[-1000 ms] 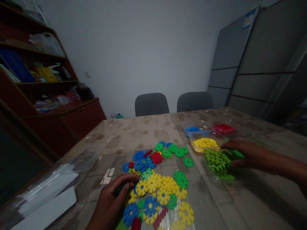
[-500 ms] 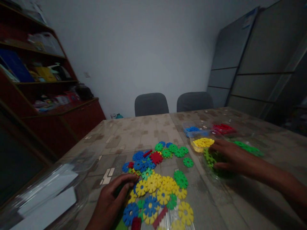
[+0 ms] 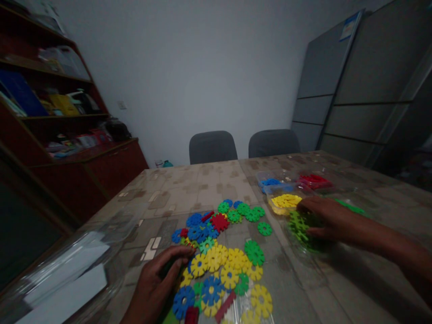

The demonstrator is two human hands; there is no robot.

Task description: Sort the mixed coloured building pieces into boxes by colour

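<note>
My left hand [image 3: 157, 281] rests on the table at the left edge of a spread of flower-shaped plastic discs. Its fingers are loosely curved with the thumb apart, near a yellow disc [image 3: 185, 277] and a blue disc [image 3: 184, 300]; nothing held shows. Over a clear tub of light green notched pieces [image 3: 300, 228], my right hand [image 3: 319, 217] reaches down with thumb and fingers apart. Part of the tub is hidden beneath it. In the spread lie yellow discs [image 3: 216, 258], green discs [image 3: 254, 253], a red disc [image 3: 219, 222] and a dark red notched strip [image 3: 225, 307].
Beyond my right hand stand clear tubs of yellow pieces [image 3: 286, 200], blue pieces [image 3: 270, 182], red pieces [image 3: 314, 181] and green pieces [image 3: 351, 206]. Clear plastic packaging with white cards [image 3: 72, 288] lies at the left. Two grey chairs [image 3: 213, 146] stand behind the table.
My right hand has shifted slightly to the right over the light green pieces, and more of them show. My left hand and the spread of discs have stayed put.
</note>
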